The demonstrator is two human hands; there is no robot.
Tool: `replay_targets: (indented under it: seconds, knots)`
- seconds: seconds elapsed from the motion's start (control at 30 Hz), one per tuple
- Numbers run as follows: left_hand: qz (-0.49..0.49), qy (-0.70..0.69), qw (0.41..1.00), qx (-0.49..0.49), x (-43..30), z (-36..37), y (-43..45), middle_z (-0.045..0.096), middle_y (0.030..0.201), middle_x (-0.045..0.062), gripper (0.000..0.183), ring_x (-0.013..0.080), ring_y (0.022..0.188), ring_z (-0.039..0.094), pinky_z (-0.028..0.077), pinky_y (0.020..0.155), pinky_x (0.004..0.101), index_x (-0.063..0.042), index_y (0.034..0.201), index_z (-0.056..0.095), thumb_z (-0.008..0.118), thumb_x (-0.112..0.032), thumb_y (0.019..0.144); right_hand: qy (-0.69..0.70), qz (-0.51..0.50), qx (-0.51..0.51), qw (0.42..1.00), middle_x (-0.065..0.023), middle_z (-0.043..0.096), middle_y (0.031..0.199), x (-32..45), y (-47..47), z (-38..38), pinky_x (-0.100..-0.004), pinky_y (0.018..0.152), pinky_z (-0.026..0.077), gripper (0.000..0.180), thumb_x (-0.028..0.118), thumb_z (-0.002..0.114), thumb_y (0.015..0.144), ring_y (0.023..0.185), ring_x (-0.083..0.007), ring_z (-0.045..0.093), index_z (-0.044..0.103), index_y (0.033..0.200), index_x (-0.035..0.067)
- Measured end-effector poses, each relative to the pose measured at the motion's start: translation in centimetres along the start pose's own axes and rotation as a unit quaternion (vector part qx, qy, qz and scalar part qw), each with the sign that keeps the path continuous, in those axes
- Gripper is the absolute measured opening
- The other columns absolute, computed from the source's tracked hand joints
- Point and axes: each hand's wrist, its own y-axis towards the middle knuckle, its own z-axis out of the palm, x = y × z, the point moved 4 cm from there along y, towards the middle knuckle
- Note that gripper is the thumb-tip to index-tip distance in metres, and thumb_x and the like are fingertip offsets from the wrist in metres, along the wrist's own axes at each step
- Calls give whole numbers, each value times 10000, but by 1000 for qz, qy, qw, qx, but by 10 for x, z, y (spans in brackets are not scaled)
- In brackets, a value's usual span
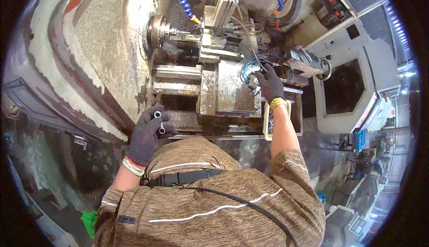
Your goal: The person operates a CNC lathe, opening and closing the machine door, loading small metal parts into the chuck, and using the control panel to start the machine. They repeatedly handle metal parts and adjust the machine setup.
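Observation:
Both hands wear dark gloves. Two small metal rings or sleeves (157, 114) sit between the fingers of my left hand (147, 134), which is held low in front of the lathe bed. My right hand (272, 82) reaches to the right edge of the lathe's cross slide (234, 89), at a small metal piece beside a coiled blue air hose (247, 72). Whether its fingers grip that piece is unclear. At the upper left of the bed, a spindle chuck (157, 32) faces a drill bit or similar tool toward the tooling block (214, 41).
Blue segmented coolant hoses (184, 0) hang above the slide. A tailstock handwheel (325, 69) stands to the right. A pale plastic basket (267, 123) with small metal parts is beneath my right forearm. The curved machine housing (100, 46) borders the left.

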Motion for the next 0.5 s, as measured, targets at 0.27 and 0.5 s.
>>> replay_targets:
  seconds: [0.27, 0.5]
  knots:
    - [3, 0, 998, -63, 1, 11, -1, 662, 1124, 129, 481, 221, 969, 728, 630, 875, 356, -6, 1550, 462, 524, -138, 1091, -10, -96, 68, 993, -161, 788, 1103, -13, 45, 6, -520, 881, 580, 400, 452, 670, 1007, 1021, -417, 744, 714, 1295, 179]
    - [-3, -15, 994, -109, 15, 3, -7, 670, 1157, 130, 480, 241, 960, 728, 628, 842, 392, -19, 1543, 477, 556, -160, 1091, 31, -151, 58, 986, -186, 781, 1098, 122, 76, -16, -535, 899, 578, 424, 501, 629, 1016, 1032, -427, 740, 710, 1265, 167]
